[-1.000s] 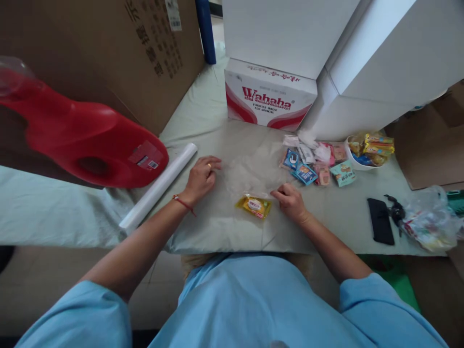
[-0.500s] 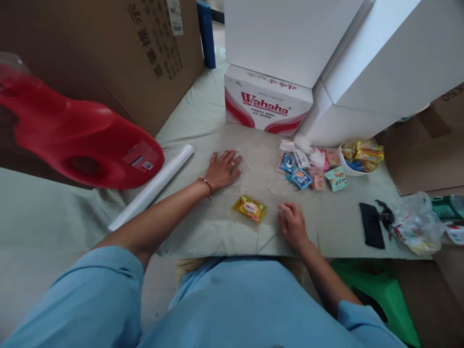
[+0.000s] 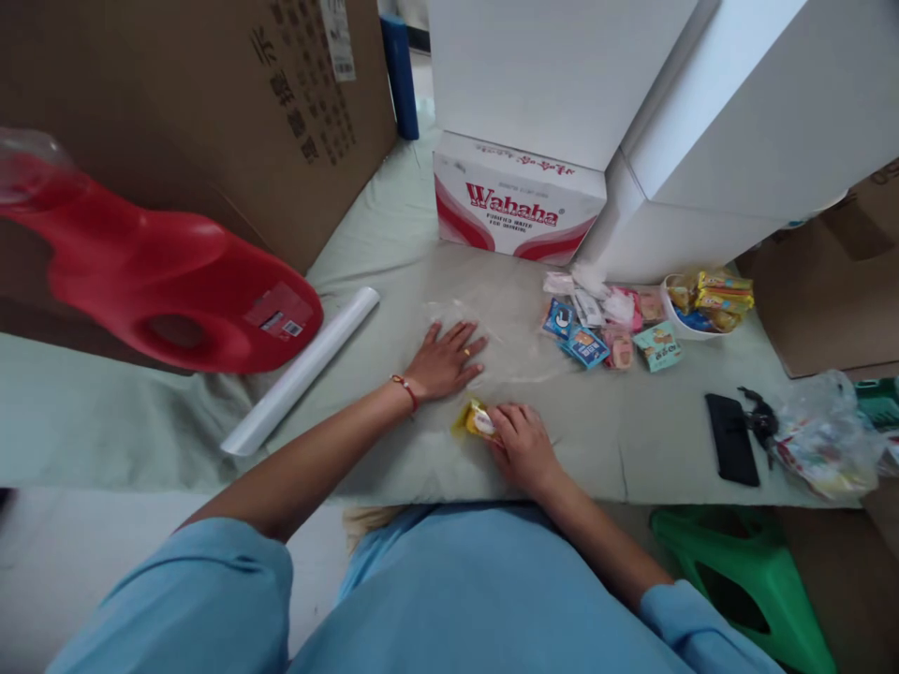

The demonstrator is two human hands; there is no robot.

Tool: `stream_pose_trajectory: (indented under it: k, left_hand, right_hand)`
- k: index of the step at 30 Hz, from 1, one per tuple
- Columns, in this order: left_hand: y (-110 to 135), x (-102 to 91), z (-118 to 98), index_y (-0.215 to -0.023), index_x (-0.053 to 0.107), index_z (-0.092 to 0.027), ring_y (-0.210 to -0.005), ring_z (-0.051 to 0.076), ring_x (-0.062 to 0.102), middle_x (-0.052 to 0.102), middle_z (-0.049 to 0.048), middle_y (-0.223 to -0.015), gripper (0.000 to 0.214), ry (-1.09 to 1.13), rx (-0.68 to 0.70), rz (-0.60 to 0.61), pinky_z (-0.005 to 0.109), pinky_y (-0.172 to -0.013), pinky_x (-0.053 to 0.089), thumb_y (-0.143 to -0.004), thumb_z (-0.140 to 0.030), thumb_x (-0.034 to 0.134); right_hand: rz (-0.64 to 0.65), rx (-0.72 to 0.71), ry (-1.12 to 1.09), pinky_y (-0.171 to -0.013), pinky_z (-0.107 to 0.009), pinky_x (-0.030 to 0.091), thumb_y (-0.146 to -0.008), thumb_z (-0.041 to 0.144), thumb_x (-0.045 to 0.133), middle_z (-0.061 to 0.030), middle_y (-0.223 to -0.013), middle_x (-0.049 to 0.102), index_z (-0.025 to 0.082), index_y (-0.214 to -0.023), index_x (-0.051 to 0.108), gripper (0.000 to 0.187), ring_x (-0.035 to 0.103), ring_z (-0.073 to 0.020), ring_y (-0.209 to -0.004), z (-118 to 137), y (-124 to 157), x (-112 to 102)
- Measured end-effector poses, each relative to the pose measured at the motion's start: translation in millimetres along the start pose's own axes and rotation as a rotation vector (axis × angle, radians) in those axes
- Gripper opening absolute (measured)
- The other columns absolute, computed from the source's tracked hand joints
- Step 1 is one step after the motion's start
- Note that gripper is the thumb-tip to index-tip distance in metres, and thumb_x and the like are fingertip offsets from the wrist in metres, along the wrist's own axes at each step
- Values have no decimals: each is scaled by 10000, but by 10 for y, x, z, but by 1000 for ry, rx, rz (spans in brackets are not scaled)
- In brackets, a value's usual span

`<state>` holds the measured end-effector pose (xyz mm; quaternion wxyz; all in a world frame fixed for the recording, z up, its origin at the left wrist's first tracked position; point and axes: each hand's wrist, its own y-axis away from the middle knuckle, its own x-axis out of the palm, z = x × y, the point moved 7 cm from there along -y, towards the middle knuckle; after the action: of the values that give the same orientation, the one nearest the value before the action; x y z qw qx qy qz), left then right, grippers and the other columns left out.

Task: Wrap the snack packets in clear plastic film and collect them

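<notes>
Clock hours are taken about the packet, twelve pointing away from the person. The cloth-covered worktop [image 3: 586,412] ends in a near edge at six, fairly close to the packet. The brown carton [image 3: 140,84] walls it off at ten to eleven, with the red jug [image 3: 197,271] beside it at ten. The Wahaha box [image 3: 516,211] stands well apart, between twelve and one. The white roll [image 3: 302,370] lies between nine and ten, its long axis from about eight to one. Clear film [image 3: 520,346] lies flat at twelve to one, its outline faint.

The left hand [image 3: 446,358] is at eleven, palm down with fingers spread wide, at the film's left side; it holds nothing visible. The right hand [image 3: 523,445] is nearer the packet: its grip is narrow, thumb and fingers about the right end of the yellow packet [image 3: 478,419]. The packet thus lies toward ten from that hand, long axis seemingly nine to three, its right end hidden. Cloth shows from eight round to three, up to the phone [image 3: 730,438]; small sachets [image 3: 586,346] bound two.
</notes>
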<state>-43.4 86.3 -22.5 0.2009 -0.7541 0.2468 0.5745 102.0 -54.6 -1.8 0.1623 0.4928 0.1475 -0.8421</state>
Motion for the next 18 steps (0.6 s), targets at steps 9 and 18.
stream_pose_trajectory:
  k: [9,18]
  left_hand:
    - [747,122,-463,-1630,381,-398,-1624,290,266,281,51,-1762,610,8,142,29,638,-1296,-90,-1052,-585,439]
    - [998,-102,-405,-1449,595,-223,-1435,256,524,601,139,-1527,476,240,91,-226,491,-1230,365,-1096,-450,371]
  right_hand:
    - [164,116,-973,-908,-323,543,-991,419,684,-45,-1165,676,258,-1338,612,390,653,-185,-1009,-204,292,-860]
    - [-184,536,-1515,-904,-398,616,-754,474,893,-27,-1123,688,249,-1014,677,406,680,-216,-1040,-800,-575,-105]
